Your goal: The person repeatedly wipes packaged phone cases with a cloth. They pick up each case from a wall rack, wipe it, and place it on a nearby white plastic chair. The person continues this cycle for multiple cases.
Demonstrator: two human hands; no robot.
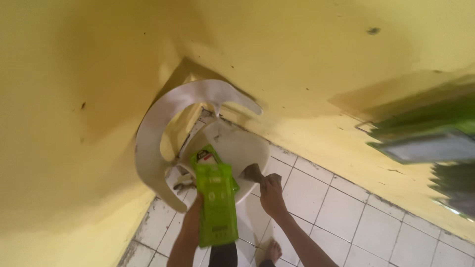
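Green pouches (216,205) held upright in front of the white plastic chair (163,128), left hand (195,205) behind them, fingers hidden. Right hand (271,190) pinches a scraper (253,173) at the chair seat; seat looks unfinished, smudged.

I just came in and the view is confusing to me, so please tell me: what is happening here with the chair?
A person stands on a white tiled floor in a yellow-walled corner, over a white plastic chair. The left hand, mostly hidden, holds up a bright green flat pouch. The right hand presses a small dark scraper-like piece against the front edge of the chair seat. A bare foot shows below.
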